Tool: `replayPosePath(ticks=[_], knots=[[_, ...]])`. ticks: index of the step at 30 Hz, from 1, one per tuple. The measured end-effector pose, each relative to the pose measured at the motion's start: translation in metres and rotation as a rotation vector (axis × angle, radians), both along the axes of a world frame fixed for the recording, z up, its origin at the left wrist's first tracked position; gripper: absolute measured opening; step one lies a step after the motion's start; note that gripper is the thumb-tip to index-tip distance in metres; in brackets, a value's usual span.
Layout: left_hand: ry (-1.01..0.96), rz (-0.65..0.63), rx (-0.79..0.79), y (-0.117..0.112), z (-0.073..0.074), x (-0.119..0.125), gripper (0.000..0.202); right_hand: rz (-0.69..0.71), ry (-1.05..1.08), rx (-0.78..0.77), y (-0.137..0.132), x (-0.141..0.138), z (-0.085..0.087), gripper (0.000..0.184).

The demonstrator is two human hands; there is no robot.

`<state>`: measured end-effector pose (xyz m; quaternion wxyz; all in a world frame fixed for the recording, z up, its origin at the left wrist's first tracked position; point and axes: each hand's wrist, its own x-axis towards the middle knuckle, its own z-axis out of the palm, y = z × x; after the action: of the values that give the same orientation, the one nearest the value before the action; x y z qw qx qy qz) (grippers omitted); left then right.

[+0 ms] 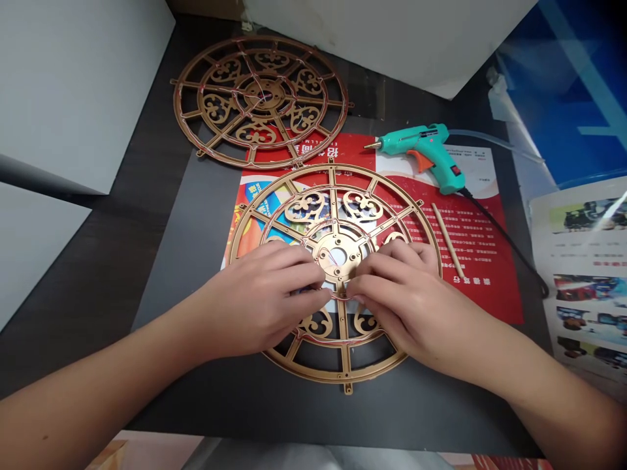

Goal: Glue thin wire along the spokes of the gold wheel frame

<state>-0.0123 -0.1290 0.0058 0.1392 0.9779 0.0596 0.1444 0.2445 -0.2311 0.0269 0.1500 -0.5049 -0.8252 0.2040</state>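
A gold openwork wheel (337, 196) with scroll cut-outs lies flat on a red printed sheet (482, 261). Both my hands rest on its lower half. My left hand (267, 297) lies palm down left of the hub, fingers pressed together toward the centre. My right hand (401, 290) lies to the right of the hub, its fingertips pinched near a thin wire by the hub's lower edge. What the fingertips hold is too small to make out. A second, matching gold wheel (259, 101) wrapped in thin wire lies farther back on the left.
A teal hot glue gun (426, 153) with an orange trigger lies at the back right, its black cord (509, 241) trailing right. A glue stick (447, 240) lies beside the wheel. White boards stand at the left and back. Printed leaflets (582, 274) lie at the right.
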Motion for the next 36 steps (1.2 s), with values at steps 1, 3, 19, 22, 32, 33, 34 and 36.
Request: replayPosePath(ticks=[1, 3, 19, 22, 32, 33, 34, 36], knots=[[0.016, -0.008, 0.005, 0.0001, 0.0008, 0.0007, 0.024, 0.004, -0.003, 0.030, 0.0000, 0.0000, -0.0014, 0.026], [0.021, -0.021, 0.007, 0.0003, 0.0014, 0.0015, 0.024, 0.002, 0.003, 0.075, 0.0000, 0.0000, -0.0038, 0.027], [-0.004, -0.022, 0.014, 0.0006, 0.0043, 0.0028, 0.023, -0.009, 0.073, 0.164, 0.0034, -0.0022, -0.0059, 0.022], [0.012, -0.021, 0.009, 0.0003, 0.0029, 0.0018, 0.024, -0.014, 0.092, 0.140, 0.0042, -0.0019, -0.0060, 0.021], [-0.015, -0.011, 0.027, -0.0014, 0.0051, 0.0042, 0.026, -0.025, 0.171, 0.053, 0.0036, 0.0015, -0.0017, 0.024], [-0.019, -0.012, 0.030, -0.0016, 0.0051, 0.0046, 0.026, -0.024, 0.169, 0.051, 0.0033, 0.0017, -0.0015, 0.023], [-0.022, -0.013, 0.033, -0.0017, 0.0048, 0.0048, 0.026, -0.023, 0.165, 0.048, 0.0031, 0.0018, -0.0014, 0.023], [-0.023, -0.013, 0.037, -0.0021, 0.0039, 0.0047, 0.026, -0.025, 0.152, 0.048, 0.0027, 0.0014, -0.0014, 0.021]])
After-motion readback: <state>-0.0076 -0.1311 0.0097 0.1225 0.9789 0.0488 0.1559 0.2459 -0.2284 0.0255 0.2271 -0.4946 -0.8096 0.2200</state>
